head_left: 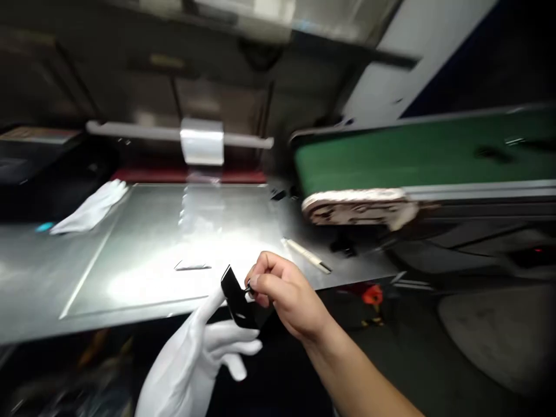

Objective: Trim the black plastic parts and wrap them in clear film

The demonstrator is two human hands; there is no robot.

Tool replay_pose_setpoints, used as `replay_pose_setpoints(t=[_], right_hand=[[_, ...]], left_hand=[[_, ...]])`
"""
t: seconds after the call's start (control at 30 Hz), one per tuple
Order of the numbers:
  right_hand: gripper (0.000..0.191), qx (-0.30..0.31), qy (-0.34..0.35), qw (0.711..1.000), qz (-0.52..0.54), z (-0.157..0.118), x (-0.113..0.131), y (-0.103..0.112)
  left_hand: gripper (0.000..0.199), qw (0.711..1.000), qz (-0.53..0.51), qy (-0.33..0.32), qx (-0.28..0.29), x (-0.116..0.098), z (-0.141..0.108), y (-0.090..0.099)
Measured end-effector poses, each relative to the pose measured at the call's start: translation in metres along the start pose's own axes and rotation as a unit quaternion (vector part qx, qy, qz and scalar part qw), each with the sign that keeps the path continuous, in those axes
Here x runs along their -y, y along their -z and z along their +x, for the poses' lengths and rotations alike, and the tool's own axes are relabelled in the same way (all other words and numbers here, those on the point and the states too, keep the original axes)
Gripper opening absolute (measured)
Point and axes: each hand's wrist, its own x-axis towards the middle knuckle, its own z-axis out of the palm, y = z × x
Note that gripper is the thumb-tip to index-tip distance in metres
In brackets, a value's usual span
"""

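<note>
My left hand, in a white glove, holds a thin black rectangular plate at its edges, between the thumb and the fingers. The plate is tilted above the front edge of the worktop. From the right, my bare right hand pinches a small dark piece against or just beside the plate; whether the two are joined I cannot make out. A thin clear-looking flat piece lies on the worktop beyond my hands.
A roll of clear film hangs on a bar at the back, its strip running onto the worktop. A white glove lies at left, a pale pen at right. A green conveyor belt runs along the right. A shelf crosses overhead.
</note>
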Motion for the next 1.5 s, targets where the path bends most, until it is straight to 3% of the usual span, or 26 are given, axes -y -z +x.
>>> replay_pose_setpoints(t=[0.07, 0.1, 0.23, 0.53, 0.8, 0.97, 1.1, 1.2, 1.3, 1.37, 1.43, 1.5], right_hand=[[0.012, 0.017, -0.039, 0.997, 0.06, 0.0, -0.028, -0.024], [0.011, 0.019, -0.052, 0.995, 0.077, 0.001, -0.037, -0.031], [0.012, 0.012, -0.086, 0.991, 0.1, 0.001, -0.054, -0.039], [0.017, -0.023, -0.125, 0.989, 0.079, -0.009, -0.062, -0.041], [0.013, -0.03, -0.107, 0.988, 0.103, -0.024, -0.064, -0.028], [0.019, 0.027, -0.085, 0.976, 0.199, -0.039, -0.084, -0.012], [0.016, 0.057, -0.058, 0.955, 0.285, -0.048, -0.097, -0.006], [0.013, 0.062, -0.038, 0.95, 0.305, -0.05, -0.099, -0.005], [0.012, 0.076, -0.028, 0.962, 0.26, -0.052, -0.095, -0.002], [0.011, 0.088, 0.01, 0.983, 0.164, -0.052, -0.091, 0.003], [0.014, 0.075, 0.095, 0.991, 0.054, -0.052, -0.086, 0.007], [0.022, 0.044, 0.196, 0.98, -0.013, -0.052, -0.081, 0.011]], left_hand=[[0.05, 0.965, -0.254, 0.069, -0.021, 0.012, -0.008, 0.004], [0.05, 0.942, -0.321, 0.093, -0.025, 0.017, -0.008, 0.005], [0.043, 0.912, -0.397, 0.105, -0.013, 0.033, -0.006, 0.009], [0.039, 0.906, -0.407, 0.118, 0.013, 0.052, -0.006, 0.009], [0.04, 0.913, -0.384, 0.133, 0.027, 0.041, 0.003, -0.003], [0.026, 0.958, -0.205, 0.199, 0.036, 0.023, 0.008, -0.006], [0.016, 0.97, -0.14, 0.182, 0.08, 0.022, 0.006, -0.004], [0.025, 0.971, -0.11, 0.185, 0.101, 0.026, 0.005, -0.003], [0.033, 0.968, -0.109, 0.189, 0.121, 0.028, 0.003, -0.001], [0.03, 0.969, -0.11, 0.187, 0.116, 0.031, 0.001, 0.001], [0.028, 0.967, -0.16, 0.174, 0.096, 0.038, -0.001, 0.005], [0.051, 0.954, -0.235, 0.165, 0.082, 0.046, -0.003, 0.007]])
